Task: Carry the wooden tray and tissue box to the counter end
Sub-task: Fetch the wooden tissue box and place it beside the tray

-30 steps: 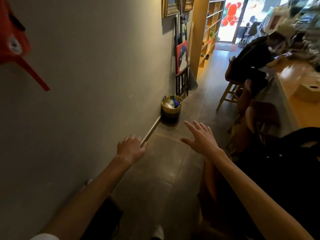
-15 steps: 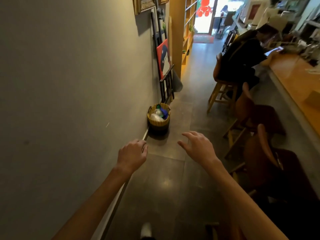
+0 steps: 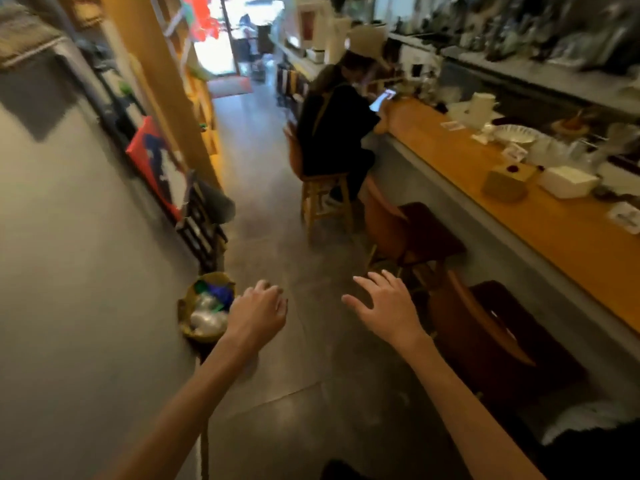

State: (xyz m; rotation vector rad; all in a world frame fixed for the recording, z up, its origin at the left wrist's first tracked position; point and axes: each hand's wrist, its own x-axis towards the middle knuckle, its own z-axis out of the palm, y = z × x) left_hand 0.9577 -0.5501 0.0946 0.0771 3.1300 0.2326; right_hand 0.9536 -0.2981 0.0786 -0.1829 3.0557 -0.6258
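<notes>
**Café aisle, counter and hands: items as found**

Room: narrow aisle, polished grey floor (image 3: 277, 393), plain wall to the left, daylight from a doorway at the far end.

Counter (image 3: 540, 233): long, warm wood top on a grey base, running along the right side. Smooth and flat; far stretch cluttered with crockery, somewhat blurred.

Seated person (image 3: 332, 133): dark clothing, on a wooden stool at the counter, well up the aisle.

Stools (image 3: 412, 233): brown curved backs, dark seats, tucked between aisle and counter.

Woven basket (image 3: 207, 306): on the floor against the wall, just beside the left hand in view.

Tissue box (image 3: 509, 181): wooden, cubic, dark round opening on top; stands on the counter next to a white box (image 3: 568, 181). Judged light, rigid, smooth-sided; best taken across two opposite faces.

Wooden tray: not identifiable in view.

Left hand (image 3: 258, 317): fingers loosely curled, holding nothing.

Right hand (image 3: 388, 306): fingers spread wide, palm down, holding nothing; well apart from the tissue box.
</notes>
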